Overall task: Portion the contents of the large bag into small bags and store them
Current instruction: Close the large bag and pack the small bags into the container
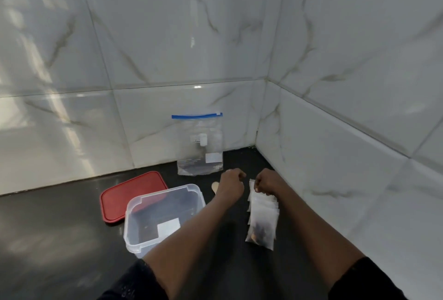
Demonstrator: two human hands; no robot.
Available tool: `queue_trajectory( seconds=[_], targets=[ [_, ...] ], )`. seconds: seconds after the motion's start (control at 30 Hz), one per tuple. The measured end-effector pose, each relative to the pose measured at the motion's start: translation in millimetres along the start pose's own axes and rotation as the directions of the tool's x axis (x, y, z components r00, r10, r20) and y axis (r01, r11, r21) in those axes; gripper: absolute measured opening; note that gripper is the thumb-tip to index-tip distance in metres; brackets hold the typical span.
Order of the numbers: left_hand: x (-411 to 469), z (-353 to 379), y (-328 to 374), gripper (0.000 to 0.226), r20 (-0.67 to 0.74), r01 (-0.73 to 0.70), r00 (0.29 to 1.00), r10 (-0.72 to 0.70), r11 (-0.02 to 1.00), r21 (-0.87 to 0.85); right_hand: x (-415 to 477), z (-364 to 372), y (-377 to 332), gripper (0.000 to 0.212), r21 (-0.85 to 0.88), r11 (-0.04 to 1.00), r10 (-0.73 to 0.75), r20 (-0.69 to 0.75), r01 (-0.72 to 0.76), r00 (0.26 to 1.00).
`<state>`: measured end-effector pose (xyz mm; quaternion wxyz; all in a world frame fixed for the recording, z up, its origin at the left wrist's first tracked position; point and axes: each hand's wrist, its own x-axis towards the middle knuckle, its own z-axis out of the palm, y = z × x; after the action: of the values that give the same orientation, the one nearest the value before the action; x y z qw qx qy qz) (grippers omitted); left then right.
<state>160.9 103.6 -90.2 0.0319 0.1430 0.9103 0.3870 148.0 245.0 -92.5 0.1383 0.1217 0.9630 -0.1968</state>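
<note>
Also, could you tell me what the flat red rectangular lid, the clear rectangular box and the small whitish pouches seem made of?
The flat red rectangular lid: likely plastic, semi-glossy, moulded raised rim. The clear rectangular box: rigid transparent plastic; the lid shows through. The small whitish pouches: translucent, matte, perhaps paper or thin film; dark contents show faintly.

Glossy marble-look wall tiles (167,36), glossy black counter (48,227), clear plastic container (134,235), red plastic lid (119,194)

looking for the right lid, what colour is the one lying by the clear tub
Red; the lid lies flat, clearest in the head view.
</note>
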Motion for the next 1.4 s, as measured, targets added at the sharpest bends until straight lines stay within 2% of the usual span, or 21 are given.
queue_trajectory(
  seconds=[0.1,0.23,0.3,0.37,0.5,0.6,0.77,0.9,0.97,1.0,1.07,1.17,1.3,1.4],
  targets=[
    [-2,27,5,0.025,0.171,-0.129,0.98,0.106,0.982,0.134,-3,9,28,0.024,-0.038,0.999,0.014,-0.008,-0.014,1.0],
    [-5,55,5,0.04,0.408,-0.273,0.909,0.087,0.863,0.425,-11,21,52,0.03,-0.076,0.997,-0.02,0.0,0.02,1.0],
    [-8,64,0,0.048,0.453,-0.334,0.89,0.06,0.76,0.557,-11,32,60,0.035,-0.052,0.998,-0.017,0.005,0.017,1.0],
    [-10,68,-2,0.048,0.441,-0.338,0.896,0.051,0.721,0.605,-11,38,66,0.035,-0.036,0.999,-0.023,-0.018,0.022,1.0],
    [-11,59,-2,0.032,0.434,-0.257,0.901,-0.002,0.804,0.537,-10,42,68,0.029,-0.056,0.996,-0.065,-0.023,0.064,0.998],
    [-10,44,0,0.028,0.43,-0.136,0.9,-0.072,0.891,0.434,-11,40,63,0.018,-0.11,0.985,-0.131,-0.003,0.13,0.991],
    [-14,1,10,0.032,0.436,-0.08,0.895,-0.094,0.928,0.365,-16,15,44,0.019,-0.021,0.974,-0.223,0.113,0.227,0.968],
    [-15,-46,12,0.019,0.384,0.017,0.917,-0.108,0.973,0.232,-28,-14,16,0.01,0.007,0.951,-0.305,0.173,0.309,0.936],
    [-15,-74,13,0.005,0.348,-0.01,0.935,-0.064,0.978,0.209,-31,-26,-2,0.016,-0.013,0.93,-0.359,0.178,0.367,0.916],
    [-14,-86,13,0.012,0.324,-0.005,0.944,-0.06,0.98,0.197,-31,-32,-10,0.023,-0.036,0.916,-0.389,0.17,0.401,0.905],
    [-18,-111,9,0.022,0.268,0.005,0.961,-0.062,0.978,0.208,-33,-40,-33,0.032,-0.083,0.881,-0.451,0.151,0.466,0.88],
    [-24,-146,2,0.009,0.205,0.015,0.977,-0.067,0.969,0.246,-40,-51,-71,0.033,-0.096,0.849,-0.513,0.09,0.52,0.854],
    [-33,-176,-13,0.027,0.182,0.055,0.977,-0.115,0.949,0.31,-48,-50,-112,0.031,-0.053,0.816,-0.576,0.026,0.576,0.817],
    [-43,-185,-34,0.03,0.175,0.12,0.965,-0.197,0.92,0.373,-53,-38,-139,0.03,-0.021,0.788,-0.614,0.045,0.615,0.788]
  ],
)
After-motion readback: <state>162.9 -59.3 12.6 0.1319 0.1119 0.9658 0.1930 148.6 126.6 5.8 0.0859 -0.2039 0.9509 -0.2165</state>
